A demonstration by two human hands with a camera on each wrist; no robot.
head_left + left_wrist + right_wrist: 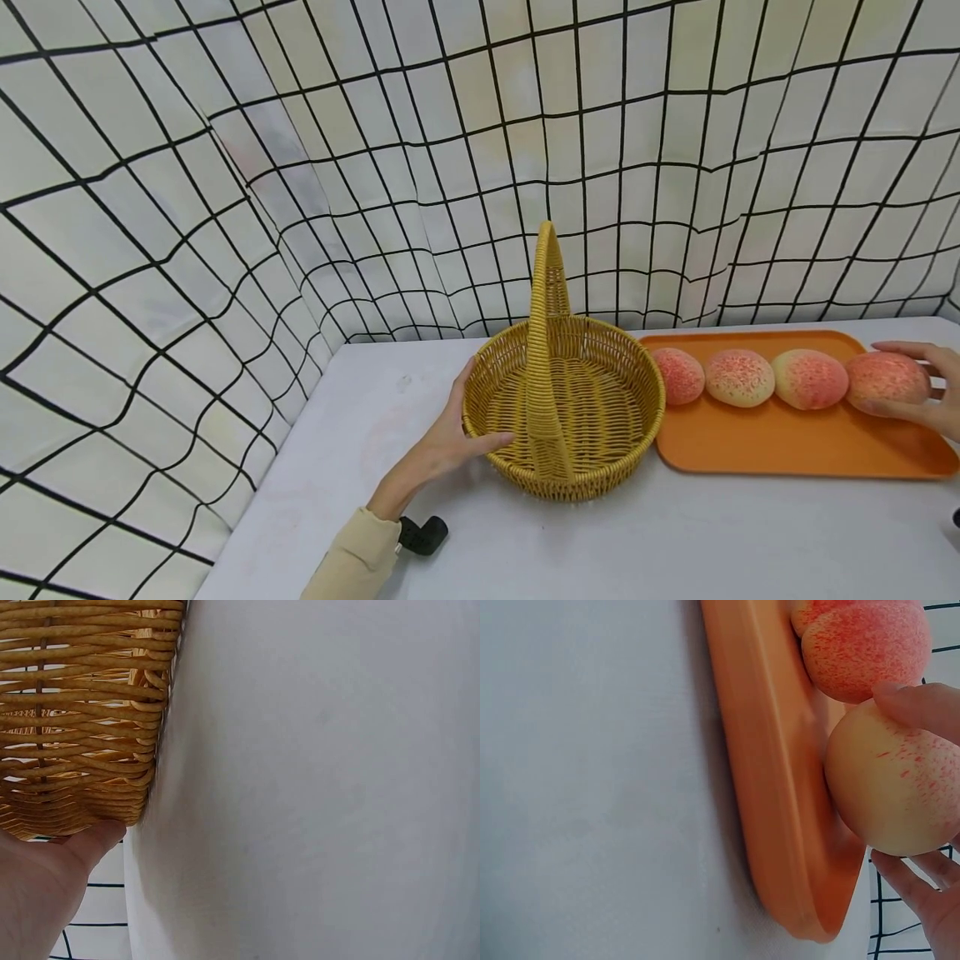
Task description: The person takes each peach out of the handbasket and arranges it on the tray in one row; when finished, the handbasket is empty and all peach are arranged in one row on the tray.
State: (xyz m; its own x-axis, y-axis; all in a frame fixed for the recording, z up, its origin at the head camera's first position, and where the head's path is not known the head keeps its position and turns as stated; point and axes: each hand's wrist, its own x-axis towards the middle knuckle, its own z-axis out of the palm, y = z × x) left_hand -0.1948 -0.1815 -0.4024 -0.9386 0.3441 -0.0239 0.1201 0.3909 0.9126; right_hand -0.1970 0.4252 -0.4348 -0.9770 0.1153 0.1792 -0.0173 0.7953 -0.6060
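Note:
A golden woven wicker basket [592,408] with a tall arched handle stands upright on the white table. My left hand [450,425] rests against its left side, thumb and fingers spread along the rounded wall. In the left wrist view, a fingertip [105,832] touches the weave low on the basket [82,727]. Over the right end of an orange tray [795,446], my right hand [933,392] grips a red-and-yellow peach [888,381] between thumb and fingers. From the right wrist, this peach [892,784] shows its pale yellow side, with another peach [866,649] close by.
More peaches lie in a row along the tray: a blushed one [810,379], a speckled one [740,377] and a red one [678,377] nearest the basket. A black object [423,535] sits by my left wrist. Black-lined white cloth [495,167] walls the table's back and left.

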